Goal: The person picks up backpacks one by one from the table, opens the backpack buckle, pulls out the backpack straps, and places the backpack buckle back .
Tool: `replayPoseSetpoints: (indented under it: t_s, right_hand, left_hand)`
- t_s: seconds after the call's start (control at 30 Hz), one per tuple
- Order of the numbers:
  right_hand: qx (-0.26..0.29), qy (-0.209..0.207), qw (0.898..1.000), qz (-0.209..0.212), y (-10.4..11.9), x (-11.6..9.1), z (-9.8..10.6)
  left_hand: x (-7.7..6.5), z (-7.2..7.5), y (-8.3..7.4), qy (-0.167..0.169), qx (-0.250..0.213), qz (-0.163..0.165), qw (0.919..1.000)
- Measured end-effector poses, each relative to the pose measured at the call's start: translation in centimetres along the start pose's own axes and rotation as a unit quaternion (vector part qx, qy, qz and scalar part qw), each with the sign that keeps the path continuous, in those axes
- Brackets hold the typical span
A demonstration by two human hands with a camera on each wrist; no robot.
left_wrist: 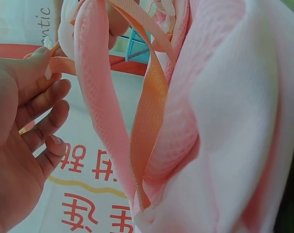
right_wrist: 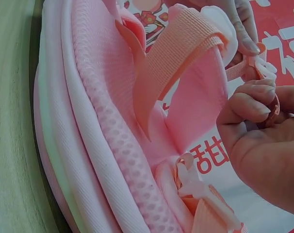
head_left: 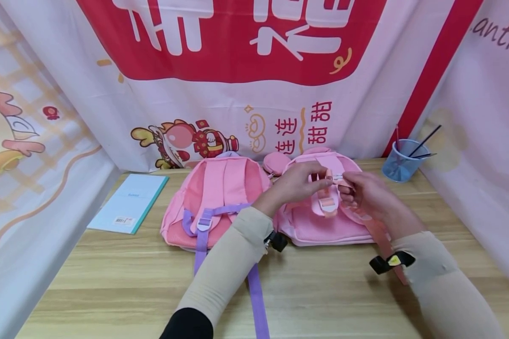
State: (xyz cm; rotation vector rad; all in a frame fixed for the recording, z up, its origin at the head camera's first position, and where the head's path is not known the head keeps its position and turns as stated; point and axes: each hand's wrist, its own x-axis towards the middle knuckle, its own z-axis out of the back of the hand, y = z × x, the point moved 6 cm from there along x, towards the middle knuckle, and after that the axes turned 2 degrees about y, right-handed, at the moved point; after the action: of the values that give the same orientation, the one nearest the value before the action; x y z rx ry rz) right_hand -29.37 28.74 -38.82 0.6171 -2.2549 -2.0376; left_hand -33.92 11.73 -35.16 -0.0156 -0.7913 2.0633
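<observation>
A pink backpack (head_left: 318, 230) with orange straps lies on the right of the table, its shoulder straps facing up. Above it, my left hand (head_left: 299, 181) pinches a thin orange strap (left_wrist: 62, 65) between thumb and forefinger, the other fingers loosely bent. Opposite, my right hand (head_left: 371, 190) pinches the end of an orange strap, its fingers curled in. Between the two hands sits a small white buckle (right_wrist: 266, 69); whether its halves are joined I cannot tell. A wide orange strap (right_wrist: 181, 48) loops through a white adjuster on the padded shoulder strap.
A second pink backpack (head_left: 237, 181) with purple straps (head_left: 258, 301) lies to the left, touching my left sleeve. Further left is a light blue notebook (head_left: 129, 202). A blue mesh cup (head_left: 400, 162) holding pens stands at the back right. Printed cloth (head_left: 237, 99) hangs behind the table.
</observation>
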Motion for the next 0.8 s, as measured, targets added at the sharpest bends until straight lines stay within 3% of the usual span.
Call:
replayPoseSetpoints:
  t_s: [0.23, 0.53, 0.8]
  right_hand:
    - [-0.060, -0.050, 0.997, -0.013, 0.1, -0.3, 0.5]
    - [-0.075, -0.070, 0.995, 0.004, 0.5, -0.6, 0.4]
    - [-0.059, -0.067, 0.996, 0.009, 0.8, -0.6, 0.1]
  left_hand:
    - [0.1, 0.0, -0.7, 0.015, 0.044, -0.011, 0.9989]
    - [0.3, -0.9, 0.0, 0.050, -0.043, 0.010, 0.9978]
    - [0.7, -1.6, 1.2, 0.012, -0.095, 0.048, 0.9943]
